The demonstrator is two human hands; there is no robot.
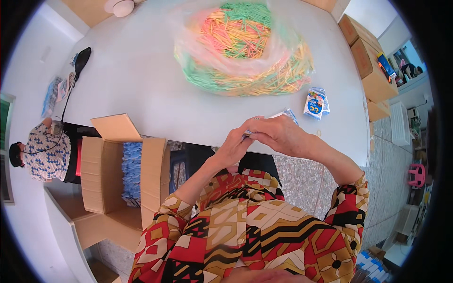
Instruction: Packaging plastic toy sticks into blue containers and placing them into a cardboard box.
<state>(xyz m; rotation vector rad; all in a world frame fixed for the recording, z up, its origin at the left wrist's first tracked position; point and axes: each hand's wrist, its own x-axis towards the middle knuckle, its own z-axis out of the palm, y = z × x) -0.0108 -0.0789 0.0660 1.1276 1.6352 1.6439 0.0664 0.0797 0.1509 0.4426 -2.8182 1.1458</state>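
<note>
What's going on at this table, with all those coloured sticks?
A person in a patterned shirt holds a small blue-and-white packet between the left hand and right hand at the near edge of the white table. Further back lies a clear plastic bag heaped with green, yellow and orange sticks, with another packet beside it. An open cardboard box stands to the left.

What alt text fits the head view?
Both hands, left hand and right hand, meet over the edge of a white table, pinching a small blue-and-white packet. Behind lie a clear bag of coloured sticks and another packet; an open cardboard box stands left.
</note>
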